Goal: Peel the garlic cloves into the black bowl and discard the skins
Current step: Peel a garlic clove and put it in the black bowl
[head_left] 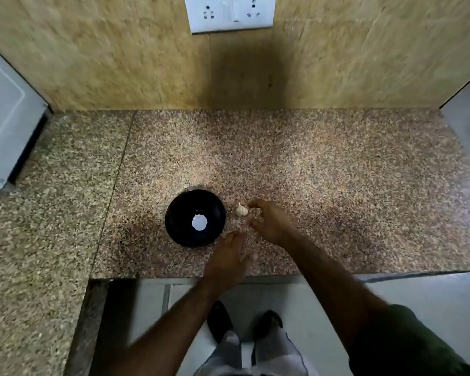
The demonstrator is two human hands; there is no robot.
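No brand, label or readable writing anywhere in view.

Far left: white appliance [8, 115], plain-fronted, standing at the left end of the speckled granite counter [337, 185]. Just right of it, a thin seam in the stone running near to far.

Centre, near the counter's front edge: black bowl [195, 217], round, upright, a bright white glare at its bottom; contents otherwise not discernible.

Just right of the bowl, apart from its rim: garlic bulb [241, 210], pale, still in its skin, resting on the stone.

Near side of the bulb: left hand [228, 259], fingers stretched forward and relaxed, grasping nothing, tips close to the bowl's right edge and short of the garlic; blurred.

Right of the bulb: right hand [269, 221], fingers and thumb curved wide around the garlic's right side, not yet closed on it; actual contact hard to judge through blur.

Far centre, high on the tan wall [92, 50]: white socket plate [229, 12] with switch, unmarked.

Far right: grey panel [467, 109] at the counter's end.

Nearest: grey trousers and black shoes [219, 318] on a pale floor, olive sleeve [407, 340] on the right arm.
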